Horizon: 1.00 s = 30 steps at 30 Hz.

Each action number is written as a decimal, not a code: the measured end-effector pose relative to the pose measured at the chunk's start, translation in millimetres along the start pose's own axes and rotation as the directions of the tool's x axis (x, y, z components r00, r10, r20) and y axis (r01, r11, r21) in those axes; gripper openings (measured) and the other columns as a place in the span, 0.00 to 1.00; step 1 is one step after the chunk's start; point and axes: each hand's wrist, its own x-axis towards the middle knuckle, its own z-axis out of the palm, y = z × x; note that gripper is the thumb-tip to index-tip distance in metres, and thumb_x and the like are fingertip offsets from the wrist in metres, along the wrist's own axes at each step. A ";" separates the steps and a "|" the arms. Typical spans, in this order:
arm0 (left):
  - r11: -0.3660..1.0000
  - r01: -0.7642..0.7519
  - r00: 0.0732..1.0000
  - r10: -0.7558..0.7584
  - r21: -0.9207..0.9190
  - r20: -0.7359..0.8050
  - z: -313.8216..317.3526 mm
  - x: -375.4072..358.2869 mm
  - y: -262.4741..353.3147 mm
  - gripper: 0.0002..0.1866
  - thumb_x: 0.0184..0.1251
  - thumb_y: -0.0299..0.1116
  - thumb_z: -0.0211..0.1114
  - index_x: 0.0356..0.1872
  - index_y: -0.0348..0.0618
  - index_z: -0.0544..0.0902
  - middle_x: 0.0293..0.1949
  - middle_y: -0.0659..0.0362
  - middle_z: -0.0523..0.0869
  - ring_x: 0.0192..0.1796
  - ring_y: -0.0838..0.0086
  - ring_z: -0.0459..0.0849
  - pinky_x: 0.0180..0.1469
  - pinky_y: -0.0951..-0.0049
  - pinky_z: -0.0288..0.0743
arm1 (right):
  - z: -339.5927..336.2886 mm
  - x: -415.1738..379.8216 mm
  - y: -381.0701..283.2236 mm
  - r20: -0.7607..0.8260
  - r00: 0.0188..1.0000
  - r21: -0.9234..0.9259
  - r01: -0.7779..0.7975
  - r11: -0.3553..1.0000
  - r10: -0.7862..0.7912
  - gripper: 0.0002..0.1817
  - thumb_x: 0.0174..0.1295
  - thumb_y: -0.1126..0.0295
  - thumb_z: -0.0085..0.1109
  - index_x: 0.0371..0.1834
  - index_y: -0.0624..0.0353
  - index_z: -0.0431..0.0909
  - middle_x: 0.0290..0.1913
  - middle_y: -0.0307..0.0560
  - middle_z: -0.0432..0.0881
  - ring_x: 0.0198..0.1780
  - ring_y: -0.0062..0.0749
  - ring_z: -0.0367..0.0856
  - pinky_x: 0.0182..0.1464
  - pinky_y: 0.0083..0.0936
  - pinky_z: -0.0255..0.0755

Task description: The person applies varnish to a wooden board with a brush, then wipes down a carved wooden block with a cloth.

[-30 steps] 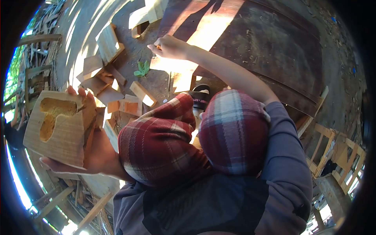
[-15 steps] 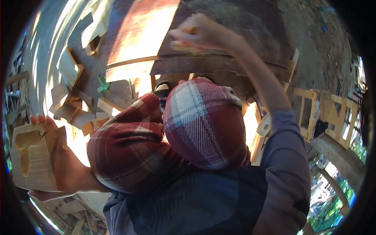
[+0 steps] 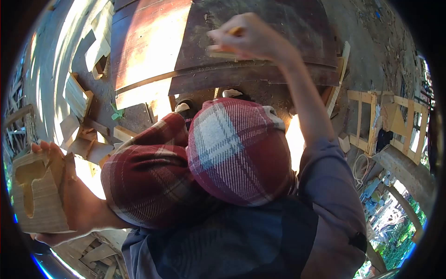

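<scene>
At the far left, my left hand [image 3: 83, 204] grips a wooden block [image 3: 49, 204] with a T-shaped hollow cut into its face. Fingertips curl over its top edge, and the thumb side shows beneath it. My right hand [image 3: 255, 39] is closed above a dark red wooden table [image 3: 260, 74]. An orange-yellow end [image 3: 236, 31] pokes out of this fist, and a pale flat edge shows below the fingers; motion blur hides what kind of thing it is. My knees, in red plaid cloth, lie between the two hands.
Wooden offcuts [image 3: 76, 100] lie on the ground at left, with more scraps [image 3: 100, 253] at lower left. A slatted wooden frame [image 3: 362, 118] stands at right beside a thick beam [image 3: 404, 169]. Bright sunlight crosses the table's left part.
The view has shifted slightly, so the table sits further left. My right hand stays over the table, still closed. My left hand keeps its hold on the block, now slightly lower in view.
</scene>
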 end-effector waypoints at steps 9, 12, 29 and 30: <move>0.999 -0.022 1.000 0.023 -0.027 0.015 8.0 9.8 -4.5 0.58 0.48 0.65 0.58 0.70 0.30 0.45 0.66 0.25 0.44 0.70 0.31 0.43 0.71 0.35 0.39 | 15.5 -2.6 15.5 -0.003 0.953 -0.070 -0.302 0.951 0.302 0.21 0.69 0.56 0.52 0.27 0.60 0.84 0.20 0.44 0.81 0.17 0.22 0.78 0.18 0.20 0.71; 1.000 -0.007 1.000 0.007 0.002 -0.001 2.4 3.1 -6.5 0.58 0.48 0.65 0.58 0.70 0.30 0.44 0.66 0.25 0.43 0.70 0.31 0.43 0.71 0.35 0.39 | -6.5 -19.1 0.4 -0.105 0.985 -0.101 -0.148 0.984 0.137 0.20 0.68 0.57 0.54 0.28 0.61 0.84 0.20 0.44 0.81 0.15 0.21 0.76 0.16 0.19 0.69; 0.999 0.010 0.997 -0.014 0.049 0.071 -7.3 6.6 -4.5 0.61 0.50 0.69 0.57 0.71 0.30 0.41 0.67 0.24 0.44 0.70 0.30 0.47 0.73 0.38 0.40 | 13.9 -41.0 -15.0 -0.601 0.800 -0.278 -0.213 0.937 0.004 0.29 0.71 0.51 0.47 0.19 0.62 0.79 0.10 0.40 0.74 0.12 0.18 0.72 0.14 0.21 0.64; 0.999 0.023 0.995 -0.027 0.037 0.097 -5.8 7.2 -4.1 0.61 0.50 0.69 0.57 0.71 0.30 0.42 0.67 0.24 0.44 0.70 0.30 0.47 0.73 0.37 0.41 | 26.8 -27.7 -22.8 -0.541 0.836 -0.206 -0.027 0.978 -0.090 0.28 0.70 0.51 0.49 0.21 0.63 0.81 0.11 0.41 0.76 0.12 0.19 0.73 0.14 0.20 0.65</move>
